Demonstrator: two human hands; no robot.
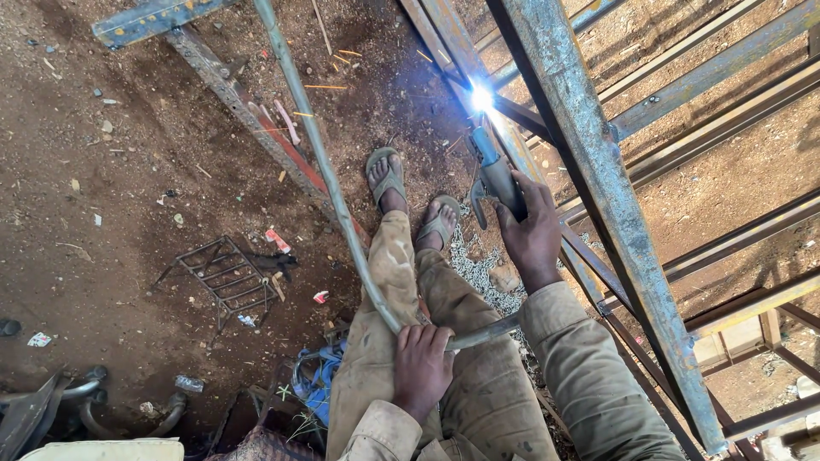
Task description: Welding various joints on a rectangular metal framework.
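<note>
My right hand (531, 229) grips a grey welding electrode holder (495, 171) pointed up at a steel frame bar. A bright white-blue arc (483, 98) burns at its tip, where a cross bar meets the frame. Lower down, my left hand (420, 365) is closed around a thin curved metal pipe (318, 145) that runs up and away to the top of the view. My legs in dusty khaki trousers and my sandalled feet (412, 198) rest on the dirt below.
A large rusty blue-grey steel beam (611, 205) slants across the right, with several frame bars behind it. A small wire grate (224, 275) lies on the dirt at left. A metal chain (478, 275), spent rods (325, 85), scrap and blue cable (323, 382) litter the ground.
</note>
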